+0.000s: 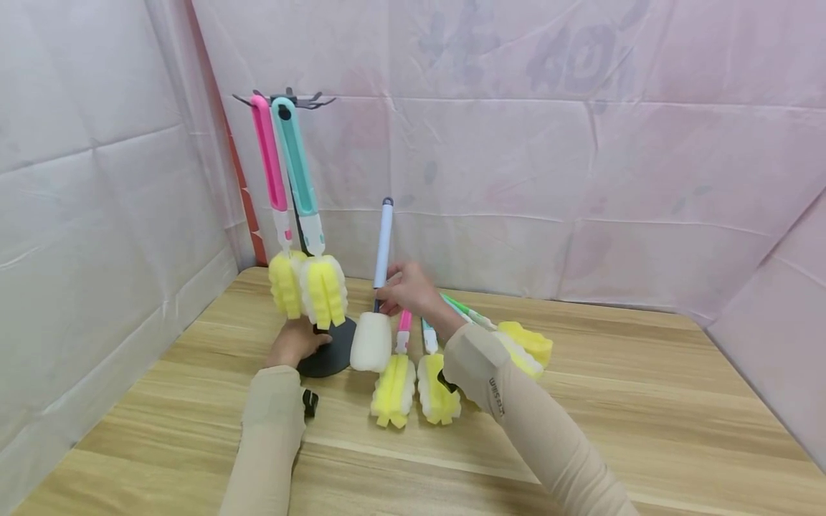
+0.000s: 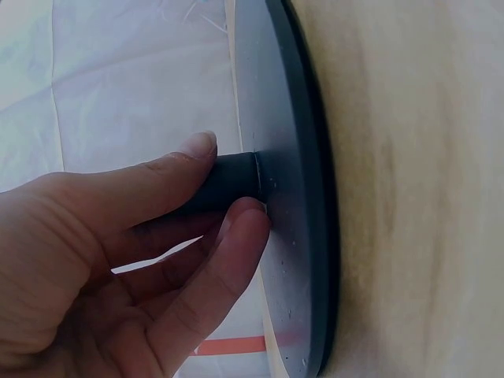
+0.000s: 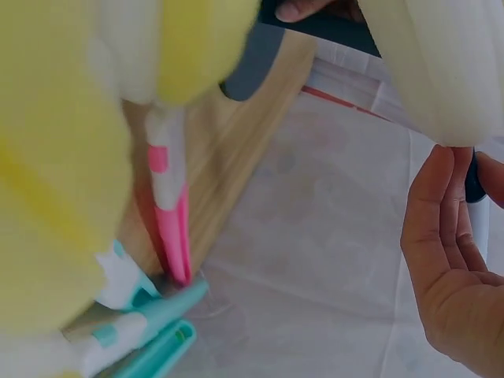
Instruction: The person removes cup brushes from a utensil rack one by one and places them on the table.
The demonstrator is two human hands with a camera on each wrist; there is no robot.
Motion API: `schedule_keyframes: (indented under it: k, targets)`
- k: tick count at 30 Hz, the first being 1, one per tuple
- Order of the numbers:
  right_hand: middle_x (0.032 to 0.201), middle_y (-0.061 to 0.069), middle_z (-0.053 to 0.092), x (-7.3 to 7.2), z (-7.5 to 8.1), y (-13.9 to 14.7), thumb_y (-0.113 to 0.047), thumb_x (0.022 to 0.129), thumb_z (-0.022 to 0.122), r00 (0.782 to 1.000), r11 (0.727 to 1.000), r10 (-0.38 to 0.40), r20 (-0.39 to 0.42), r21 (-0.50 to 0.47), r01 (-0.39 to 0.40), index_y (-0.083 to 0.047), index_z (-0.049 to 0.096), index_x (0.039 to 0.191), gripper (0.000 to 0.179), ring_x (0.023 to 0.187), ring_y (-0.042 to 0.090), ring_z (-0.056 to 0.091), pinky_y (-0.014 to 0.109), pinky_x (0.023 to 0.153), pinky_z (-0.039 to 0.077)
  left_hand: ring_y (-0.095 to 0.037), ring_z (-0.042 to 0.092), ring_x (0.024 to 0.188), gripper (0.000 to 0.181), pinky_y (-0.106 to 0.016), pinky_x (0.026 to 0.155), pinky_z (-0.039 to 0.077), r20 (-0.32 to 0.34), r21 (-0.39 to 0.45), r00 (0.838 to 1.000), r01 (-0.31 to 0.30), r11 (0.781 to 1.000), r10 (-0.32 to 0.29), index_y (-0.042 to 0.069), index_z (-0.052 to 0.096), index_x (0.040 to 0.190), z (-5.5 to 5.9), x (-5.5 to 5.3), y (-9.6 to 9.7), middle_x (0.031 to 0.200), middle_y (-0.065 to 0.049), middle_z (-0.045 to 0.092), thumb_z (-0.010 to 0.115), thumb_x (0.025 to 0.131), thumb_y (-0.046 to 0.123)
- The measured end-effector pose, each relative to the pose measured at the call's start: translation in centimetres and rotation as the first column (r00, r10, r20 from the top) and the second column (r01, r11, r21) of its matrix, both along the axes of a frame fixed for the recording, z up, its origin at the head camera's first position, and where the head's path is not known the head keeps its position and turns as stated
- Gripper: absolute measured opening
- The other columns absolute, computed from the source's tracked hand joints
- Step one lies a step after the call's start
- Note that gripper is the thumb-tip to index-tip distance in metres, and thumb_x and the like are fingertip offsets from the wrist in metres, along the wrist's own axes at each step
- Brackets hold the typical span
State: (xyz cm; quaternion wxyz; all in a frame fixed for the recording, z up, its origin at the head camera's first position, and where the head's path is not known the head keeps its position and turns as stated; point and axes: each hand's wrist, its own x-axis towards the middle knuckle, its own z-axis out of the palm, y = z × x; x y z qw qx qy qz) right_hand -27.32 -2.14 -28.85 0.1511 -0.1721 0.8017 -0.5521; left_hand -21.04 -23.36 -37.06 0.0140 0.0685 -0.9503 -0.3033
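Observation:
My left hand [image 1: 293,342] grips the pole of a black hook stand just above its round base [image 1: 330,351]; the left wrist view shows thumb and fingers around the post [image 2: 232,181]. A pink-handled sponge brush [image 1: 267,150] and a teal-handled sponge brush [image 1: 298,161] hang from the stand's hooks [image 1: 310,100], yellow-and-white heads down. My right hand [image 1: 408,290] pinches the dark shaft of a bottle brush with a white sponge head [image 1: 371,342] and a pale blue handle [image 1: 384,240]. This brush is held off the table, head down, right of the stand.
On the wooden table [image 1: 645,401] lie a pink-handled brush [image 1: 393,390], a teal-handled brush [image 1: 437,394] and more brushes [image 1: 525,344] partly hidden by my right forearm. Pale cloth walls [image 1: 484,179] stand behind and at both sides.

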Motion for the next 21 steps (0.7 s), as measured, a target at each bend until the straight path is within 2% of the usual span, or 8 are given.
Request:
schedule_keyframes:
  k: [7,14,21]
  targets:
    - [0.080,0.018,0.071,0.1,-1.2,-0.6,0.003,0.093,0.069,0.998,1.000,-0.005,0.056,0.019,0.004,0.006,0.055,0.110,0.022,0.054,0.016,0.064,0.034,0.062,0.060,-0.046,0.047,0.130,0.063,-0.054,0.109,0.037,-0.002,0.014,1.000,0.004,1.000,-0.004,-0.010,0.037,0.138,0.0,-0.2,0.0,0.141,-0.033,0.045,0.075,0.091,0.006]
    - [0.075,0.020,0.069,0.0,-1.4,-1.0,0.006,0.091,0.069,0.994,1.000,-0.011,0.110,0.006,0.010,0.007,0.054,0.104,0.020,0.050,0.016,0.064,0.038,0.062,0.061,-0.045,0.052,0.123,0.062,-0.054,0.108,0.038,0.003,0.028,1.000,-0.003,1.000,0.003,-0.009,0.037,0.139,-0.1,-0.3,0.0,0.140,-0.034,0.046,0.075,0.092,0.006]
    - [0.072,0.016,0.069,-0.3,-1.9,-1.3,0.004,0.093,0.070,0.983,0.999,0.017,0.182,0.027,-0.023,0.008,0.058,0.103,0.016,0.052,0.016,0.064,0.032,0.058,0.059,-0.043,0.056,0.116,0.058,-0.053,0.106,0.040,0.008,0.025,1.000,-0.005,1.000,0.005,-0.010,0.040,0.136,-0.2,-0.4,0.1,0.137,-0.033,0.050,0.075,0.092,0.005]
